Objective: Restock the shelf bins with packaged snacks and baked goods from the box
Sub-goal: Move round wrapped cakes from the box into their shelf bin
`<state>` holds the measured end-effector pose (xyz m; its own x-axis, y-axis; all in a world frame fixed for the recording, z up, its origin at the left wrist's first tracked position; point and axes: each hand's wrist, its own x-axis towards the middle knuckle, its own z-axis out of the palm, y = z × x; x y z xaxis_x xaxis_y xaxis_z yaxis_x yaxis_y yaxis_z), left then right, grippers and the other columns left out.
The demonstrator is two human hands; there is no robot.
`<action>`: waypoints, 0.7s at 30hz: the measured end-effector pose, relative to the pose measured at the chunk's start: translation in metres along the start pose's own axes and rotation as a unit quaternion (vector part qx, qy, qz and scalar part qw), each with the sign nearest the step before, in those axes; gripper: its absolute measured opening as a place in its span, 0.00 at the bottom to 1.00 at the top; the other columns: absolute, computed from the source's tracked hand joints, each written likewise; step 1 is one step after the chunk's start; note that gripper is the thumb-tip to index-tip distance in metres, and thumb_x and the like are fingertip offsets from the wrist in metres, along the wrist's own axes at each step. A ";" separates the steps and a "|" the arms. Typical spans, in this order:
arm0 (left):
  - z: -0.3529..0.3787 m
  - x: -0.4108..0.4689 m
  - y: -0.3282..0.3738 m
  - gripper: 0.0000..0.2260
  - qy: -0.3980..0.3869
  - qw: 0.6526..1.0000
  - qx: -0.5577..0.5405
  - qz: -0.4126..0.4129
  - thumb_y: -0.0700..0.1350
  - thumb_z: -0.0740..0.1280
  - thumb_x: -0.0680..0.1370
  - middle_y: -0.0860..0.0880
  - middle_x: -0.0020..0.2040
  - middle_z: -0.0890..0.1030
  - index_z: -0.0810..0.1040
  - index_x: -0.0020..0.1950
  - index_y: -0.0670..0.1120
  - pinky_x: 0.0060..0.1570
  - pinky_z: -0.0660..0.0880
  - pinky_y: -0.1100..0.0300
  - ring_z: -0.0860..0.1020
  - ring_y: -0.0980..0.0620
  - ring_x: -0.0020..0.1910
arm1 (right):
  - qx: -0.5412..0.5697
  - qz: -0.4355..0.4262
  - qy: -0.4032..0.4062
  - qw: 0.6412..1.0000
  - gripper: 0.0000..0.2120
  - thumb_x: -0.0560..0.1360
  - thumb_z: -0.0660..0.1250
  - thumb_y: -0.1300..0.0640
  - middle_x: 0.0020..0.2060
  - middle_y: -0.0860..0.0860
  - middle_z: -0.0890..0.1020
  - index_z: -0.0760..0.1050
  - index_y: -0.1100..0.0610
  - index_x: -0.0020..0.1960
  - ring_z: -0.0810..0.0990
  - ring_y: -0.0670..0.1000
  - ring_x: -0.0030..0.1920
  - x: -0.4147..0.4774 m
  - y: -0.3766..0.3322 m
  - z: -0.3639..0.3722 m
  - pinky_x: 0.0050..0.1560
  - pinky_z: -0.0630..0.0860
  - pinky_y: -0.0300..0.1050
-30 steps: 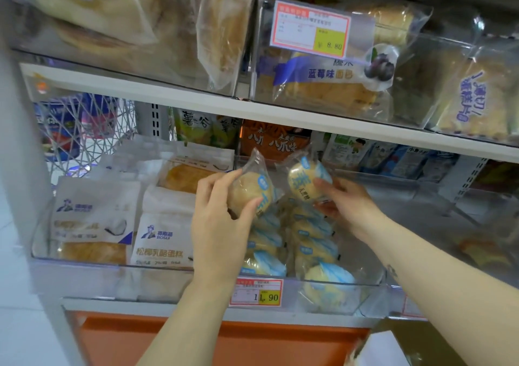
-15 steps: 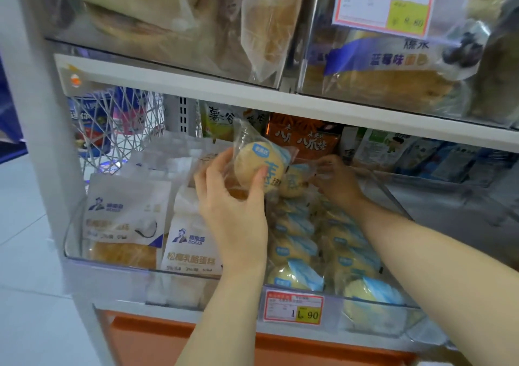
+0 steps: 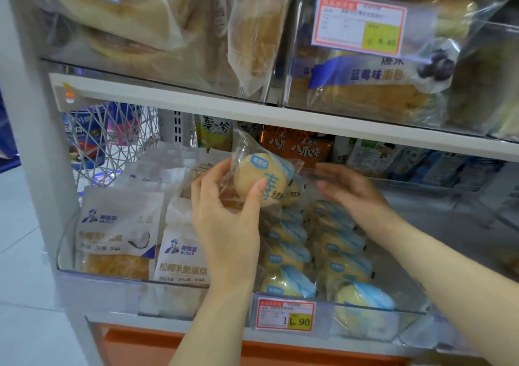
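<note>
Two rows: wrapped buns fill the clear bin [image 3: 415,323], a left row [image 3: 286,256] and a right row [image 3: 345,253], each running front to back.
Bun in hand: your left hand [image 3: 224,225] grips one wrapped bun [image 3: 261,180] between thumb and fingers, raised over the back end of the left row.
Right hand [image 3: 351,194]: flat, fingers straight, holding nothing, at the back of the right row; you cannot tell whether it touches the buns below.
Way to go: likely down and slightly back — the left hand is nearer; the wrapper's loose end points up-left.
Around: white cake bags [image 3: 182,253] just beside the left row; orange packs [image 3: 297,146] behind.
In the way: the shelf edge [image 3: 252,112] above — keep low.
</note>
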<state>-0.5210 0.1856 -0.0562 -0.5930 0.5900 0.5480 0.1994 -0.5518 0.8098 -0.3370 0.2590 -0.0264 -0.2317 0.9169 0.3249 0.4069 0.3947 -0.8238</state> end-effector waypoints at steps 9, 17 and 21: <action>0.013 -0.021 0.014 0.15 -0.209 0.976 0.051 -0.041 0.49 0.72 0.74 0.62 0.53 0.74 0.71 0.54 0.64 0.48 0.71 0.75 0.74 0.66 0.52 | -0.074 -0.016 -0.079 0.994 0.26 0.60 0.76 0.43 0.56 0.36 0.77 0.71 0.36 0.55 0.75 0.35 0.57 -0.032 -0.023 -0.015 0.59 0.72 0.36; -0.011 0.005 -0.004 0.10 -0.115 0.932 0.336 0.077 0.45 0.67 0.76 0.49 0.55 0.80 0.79 0.57 0.49 0.64 0.66 0.39 0.76 0.45 0.57 | -0.194 0.010 0.029 0.981 0.28 0.68 0.76 0.53 0.55 0.42 0.75 0.71 0.48 0.66 0.73 0.44 0.56 0.014 0.019 -0.013 0.49 0.67 0.34; -0.011 -0.001 -0.014 0.10 -0.152 0.895 0.411 0.078 0.47 0.65 0.74 0.48 0.50 0.81 0.80 0.54 0.49 0.70 0.56 0.39 0.78 0.42 0.53 | -0.218 0.002 -0.095 0.971 0.29 0.70 0.75 0.55 0.64 0.49 0.73 0.70 0.51 0.69 0.71 0.50 0.65 0.050 0.027 0.013 0.59 0.66 0.37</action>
<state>-0.5318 0.1863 -0.0699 -0.2933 0.7454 0.5986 0.8424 -0.0946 0.5305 -0.3490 0.3152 -0.0384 -0.3703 0.9079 0.1965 0.7343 0.4156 -0.5367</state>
